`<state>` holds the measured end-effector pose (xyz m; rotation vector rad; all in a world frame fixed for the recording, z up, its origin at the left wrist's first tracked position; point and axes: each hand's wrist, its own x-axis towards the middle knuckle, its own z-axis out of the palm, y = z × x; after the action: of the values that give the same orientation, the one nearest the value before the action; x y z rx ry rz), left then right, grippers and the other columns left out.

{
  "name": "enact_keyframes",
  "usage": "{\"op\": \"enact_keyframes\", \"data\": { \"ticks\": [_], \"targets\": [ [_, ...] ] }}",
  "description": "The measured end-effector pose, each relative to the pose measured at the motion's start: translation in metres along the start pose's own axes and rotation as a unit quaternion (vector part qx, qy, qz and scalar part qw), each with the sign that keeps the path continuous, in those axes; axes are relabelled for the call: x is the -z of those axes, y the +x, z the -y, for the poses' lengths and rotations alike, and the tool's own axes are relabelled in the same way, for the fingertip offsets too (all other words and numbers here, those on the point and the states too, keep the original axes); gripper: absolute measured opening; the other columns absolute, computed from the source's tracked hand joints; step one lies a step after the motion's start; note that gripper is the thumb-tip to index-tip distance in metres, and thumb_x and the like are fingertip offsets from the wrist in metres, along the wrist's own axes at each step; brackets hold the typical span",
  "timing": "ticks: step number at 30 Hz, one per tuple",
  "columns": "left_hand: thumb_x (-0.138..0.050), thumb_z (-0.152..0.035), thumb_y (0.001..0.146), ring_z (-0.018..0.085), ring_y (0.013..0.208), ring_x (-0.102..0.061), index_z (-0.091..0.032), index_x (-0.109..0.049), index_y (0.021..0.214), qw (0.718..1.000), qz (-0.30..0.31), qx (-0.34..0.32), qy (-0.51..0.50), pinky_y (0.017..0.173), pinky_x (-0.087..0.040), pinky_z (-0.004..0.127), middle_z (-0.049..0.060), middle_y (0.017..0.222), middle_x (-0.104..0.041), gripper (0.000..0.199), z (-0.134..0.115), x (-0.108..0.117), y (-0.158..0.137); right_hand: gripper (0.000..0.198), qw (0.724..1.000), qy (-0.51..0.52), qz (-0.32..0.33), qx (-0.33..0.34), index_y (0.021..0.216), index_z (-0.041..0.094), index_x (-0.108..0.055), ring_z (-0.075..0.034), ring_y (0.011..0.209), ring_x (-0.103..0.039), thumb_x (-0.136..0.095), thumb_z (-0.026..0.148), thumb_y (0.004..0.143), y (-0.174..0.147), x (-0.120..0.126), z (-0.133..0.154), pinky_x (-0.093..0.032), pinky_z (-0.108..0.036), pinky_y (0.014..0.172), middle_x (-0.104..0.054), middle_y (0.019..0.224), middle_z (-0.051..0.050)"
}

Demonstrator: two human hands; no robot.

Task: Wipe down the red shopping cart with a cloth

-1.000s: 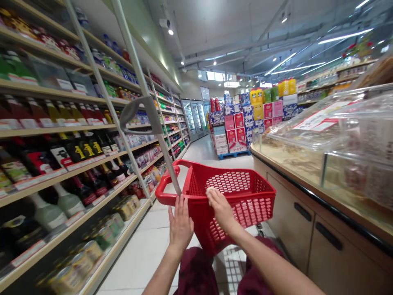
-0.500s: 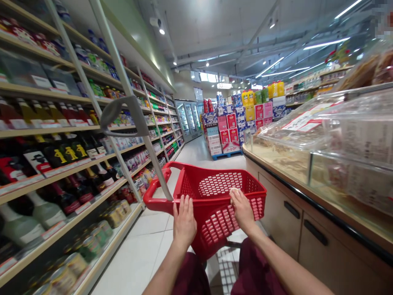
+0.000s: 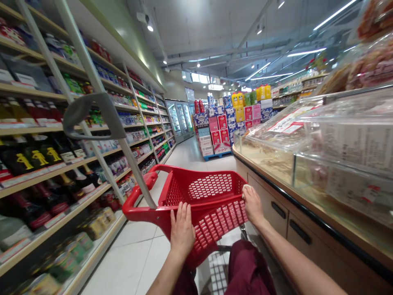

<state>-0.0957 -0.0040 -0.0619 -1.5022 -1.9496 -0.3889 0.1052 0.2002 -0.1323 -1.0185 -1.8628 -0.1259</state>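
Note:
A red plastic shopping basket cart (image 3: 208,180) with perforated walls stands before me, a grey pole rising from its handle end. My left hand (image 3: 182,229) lies with fingers stretched out against the near side wall, just under the rim. At the right end of the basket, my right hand (image 3: 253,207) is closed on a small white cloth (image 3: 246,187), pressed against the corner of the rim. Only an edge of the cloth shows between the fingers. Inside the basket I see bare red walls; part of its floor is hidden.
Shelves of bottles and cans (image 3: 70,180) run along the left. A wooden counter (image 3: 270,180) with clear plastic covers and packaged food stands close on the right. Stacked boxes on a blue pallet (image 3: 217,155) and glass-door fridges (image 3: 181,119) are farther ahead on the tiled floor.
My right hand has slid with the cloth along the near rim to the right end corner. The left hand stays flat on the side. The shelves and cart have shifted left in view.

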Motion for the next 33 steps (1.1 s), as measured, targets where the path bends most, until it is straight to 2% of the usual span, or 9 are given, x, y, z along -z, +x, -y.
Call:
{"op": "enact_keyframes", "data": {
  "ticks": [4, 5, 10, 16, 21, 23, 28, 30, 33],
  "targets": [
    [-0.045, -0.016, 0.065, 0.023, 0.123, -0.032, -0.009, -0.045, 0.12, 1.0, -0.003, 0.002, -0.006, 0.107, -0.013, 0.045, 0.011, 0.127, -0.047, 0.055, 0.0, -0.001, 0.0, 0.049, 0.989, 0.052, 0.028, 0.136, 0.12, 0.019, -0.049, -0.018, 0.125, -0.029, -0.03, 0.003, 0.077, -0.004, -0.004, 0.01, -0.032, -0.041, 0.099, -0.047, 0.127, -0.005],
    [-0.045, -0.015, 0.065, 0.023, 0.124, -0.031, -0.009, -0.044, 0.12, 1.0, -0.001, 0.001, -0.008, 0.107, -0.013, 0.044, 0.011, 0.128, -0.046, 0.055, 0.0, -0.001, 0.0, 0.048, 0.988, 0.052, 0.027, 0.141, 0.12, 0.019, -0.049, -0.017, 0.125, -0.03, -0.03, 0.004, 0.078, -0.004, -0.003, 0.006, -0.032, -0.04, 0.099, -0.047, 0.127, -0.004],
    [-0.045, -0.016, 0.066, 0.023, 0.124, -0.03, -0.009, -0.044, 0.12, 1.0, 0.0, 0.001, -0.009, 0.107, -0.013, 0.044, 0.011, 0.128, -0.045, 0.055, -0.001, -0.001, -0.001, 0.043, 0.999, 0.0, -0.029, 0.02, 0.114, 0.009, -0.053, -0.022, 0.118, -0.04, -0.029, 0.007, 0.078, 0.001, 0.001, -0.017, -0.035, -0.046, 0.096, -0.053, 0.118, -0.015],
    [-0.045, -0.018, 0.067, 0.023, 0.124, -0.031, -0.01, -0.043, 0.121, 1.0, 0.01, -0.001, -0.007, 0.107, -0.013, 0.043, 0.01, 0.129, -0.045, 0.055, 0.002, 0.0, 0.0, 0.053, 0.986, 0.042, 0.05, 0.152, 0.119, 0.019, -0.05, -0.017, 0.124, -0.031, -0.029, 0.001, 0.074, -0.004, -0.005, 0.016, -0.033, -0.039, 0.099, -0.047, 0.127, -0.004],
    [-0.044, -0.02, 0.068, 0.023, 0.126, -0.027, -0.01, -0.04, 0.124, 0.999, 0.052, -0.004, 0.007, 0.106, -0.016, 0.044, 0.009, 0.133, -0.04, 0.056, 0.002, 0.006, -0.002, 0.047, 0.999, 0.025, -0.009, 0.027, 0.112, 0.011, -0.054, -0.022, 0.118, -0.04, -0.029, 0.004, 0.073, 0.004, 0.001, -0.001, -0.032, -0.046, 0.097, -0.052, 0.12, -0.013],
    [-0.044, -0.022, 0.069, 0.023, 0.127, -0.026, -0.01, -0.039, 0.125, 0.998, 0.061, -0.004, 0.008, 0.106, -0.017, 0.045, 0.009, 0.134, -0.039, 0.057, 0.001, 0.007, -0.002, 0.048, 0.998, 0.048, -0.001, 0.044, 0.113, 0.011, -0.054, -0.023, 0.118, -0.039, -0.028, 0.003, 0.073, 0.004, -0.002, 0.021, -0.033, -0.047, 0.096, -0.052, 0.12, -0.013],
    [-0.041, -0.015, 0.068, 0.02, 0.127, -0.025, -0.012, -0.036, 0.126, 0.999, 0.034, -0.033, 0.011, 0.105, -0.02, 0.041, 0.006, 0.135, -0.038, 0.059, 0.013, 0.014, -0.008, 0.053, 0.966, 0.155, 0.058, 0.199, 0.12, 0.018, -0.048, -0.018, 0.124, -0.032, -0.028, 0.0, 0.075, -0.01, -0.008, 0.112, -0.034, -0.041, 0.098, -0.047, 0.127, -0.007],
    [-0.039, -0.011, 0.067, 0.02, 0.128, -0.024, -0.011, -0.034, 0.127, 1.0, -0.003, -0.014, 0.026, 0.105, -0.019, 0.042, 0.008, 0.135, -0.037, 0.06, 0.026, 0.021, -0.013, 0.049, 0.969, 0.166, 0.054, 0.176, 0.119, 0.016, -0.05, -0.019, 0.123, -0.034, -0.029, 0.002, 0.077, -0.009, -0.009, 0.12, -0.034, -0.042, 0.098, -0.048, 0.125, -0.009],
    [-0.038, -0.008, 0.068, 0.022, 0.128, -0.023, -0.01, -0.027, 0.131, 0.996, -0.054, 0.039, 0.053, 0.104, -0.019, 0.046, 0.01, 0.136, -0.035, 0.063, 0.048, 0.032, -0.022, 0.044, 0.982, 0.165, 0.031, 0.081, 0.115, 0.014, -0.053, -0.022, 0.118, -0.04, -0.029, 0.006, 0.08, -0.004, -0.011, 0.117, -0.035, -0.046, 0.096, -0.053, 0.119, -0.013]
  ]
}}
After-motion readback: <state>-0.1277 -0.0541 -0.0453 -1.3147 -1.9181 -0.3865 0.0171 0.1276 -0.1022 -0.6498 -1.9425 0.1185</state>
